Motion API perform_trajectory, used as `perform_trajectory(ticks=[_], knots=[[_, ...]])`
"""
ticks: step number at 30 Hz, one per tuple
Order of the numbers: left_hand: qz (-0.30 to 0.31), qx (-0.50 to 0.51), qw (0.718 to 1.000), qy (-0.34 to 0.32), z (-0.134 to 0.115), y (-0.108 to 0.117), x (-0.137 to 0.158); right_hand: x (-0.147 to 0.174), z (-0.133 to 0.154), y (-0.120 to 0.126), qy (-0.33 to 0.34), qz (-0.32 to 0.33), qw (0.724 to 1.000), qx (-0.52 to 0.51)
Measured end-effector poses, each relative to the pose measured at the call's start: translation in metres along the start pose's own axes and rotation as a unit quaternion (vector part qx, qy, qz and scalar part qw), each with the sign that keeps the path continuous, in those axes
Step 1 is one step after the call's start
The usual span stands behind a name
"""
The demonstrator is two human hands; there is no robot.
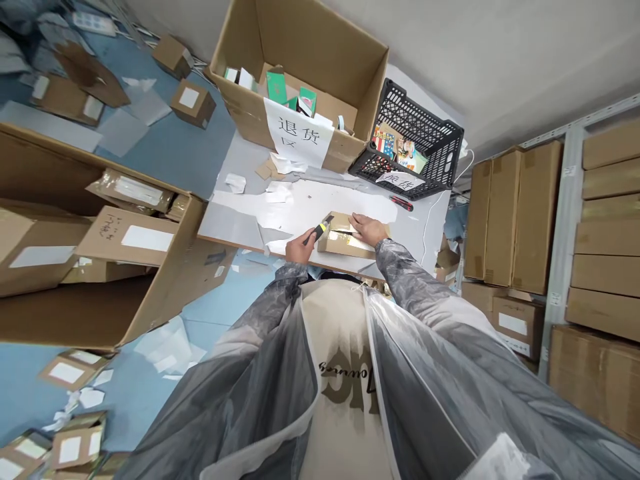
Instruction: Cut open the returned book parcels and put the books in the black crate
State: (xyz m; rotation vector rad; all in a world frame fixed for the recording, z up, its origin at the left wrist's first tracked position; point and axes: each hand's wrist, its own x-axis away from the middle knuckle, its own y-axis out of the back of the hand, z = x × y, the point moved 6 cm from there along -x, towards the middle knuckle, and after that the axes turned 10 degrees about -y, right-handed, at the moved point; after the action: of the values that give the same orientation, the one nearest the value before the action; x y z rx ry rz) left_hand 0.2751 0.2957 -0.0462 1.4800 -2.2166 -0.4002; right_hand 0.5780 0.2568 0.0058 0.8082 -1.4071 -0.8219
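A small cardboard box (345,247) lies on the white table close to my body, its top slightly parted with something pale and yellow showing in the gap. My left hand (300,248) is closed around a black and yellow utility knife (317,231), whose tip is at the box's left end. At the box's right end, my right hand (369,230) rests on the top, gripping a flap with its fingertips partly hidden. A red and black cutter (401,203) lies farther right on the table.
Behind the work spot stand a large open carton (345,152) with a paper sign and a black plastic crate (415,140) holding small packages. Paper scraps (280,193) litter the table (235,223). A big box of parcels (165,293) stands left; stacked cartons (525,220) fill the right.
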Motion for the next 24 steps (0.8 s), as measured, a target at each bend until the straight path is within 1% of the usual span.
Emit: perform_trajectory(ticks=[6,10,14,17,19,21,22,24], knots=[[-0.027,-0.019,0.999,0.022,0.003,0.003,0.010,0.007,0.000,-0.014,-0.030,-0.075,0.996,-0.041],[-0.012,-0.010,0.999,0.034,0.000,0.003,0.015,0.011,0.008,-0.015,-0.045,-0.084,0.994,-0.053],[0.007,-0.046,0.999,0.020,-0.007,0.010,0.013,0.011,0.015,-0.010,-0.065,-0.072,0.993,-0.060],[0.023,-0.083,0.996,-0.007,-0.012,0.020,0.021,0.007,0.016,0.001,-0.083,-0.068,0.991,-0.079],[0.039,-0.117,0.992,-0.019,-0.012,0.027,0.034,0.002,0.011,0.010,-0.128,-0.051,0.986,-0.090],[0.063,-0.145,0.987,-0.028,-0.009,0.036,0.051,-0.002,0.002,0.019,-0.176,-0.016,0.980,-0.091],[0.075,-0.152,0.985,-0.033,-0.008,0.040,0.060,-0.005,-0.003,0.023,-0.187,0.004,0.978,-0.090],[0.094,-0.156,0.982,-0.046,-0.005,0.048,0.073,-0.009,-0.011,0.030,-0.174,0.040,0.979,-0.098]])
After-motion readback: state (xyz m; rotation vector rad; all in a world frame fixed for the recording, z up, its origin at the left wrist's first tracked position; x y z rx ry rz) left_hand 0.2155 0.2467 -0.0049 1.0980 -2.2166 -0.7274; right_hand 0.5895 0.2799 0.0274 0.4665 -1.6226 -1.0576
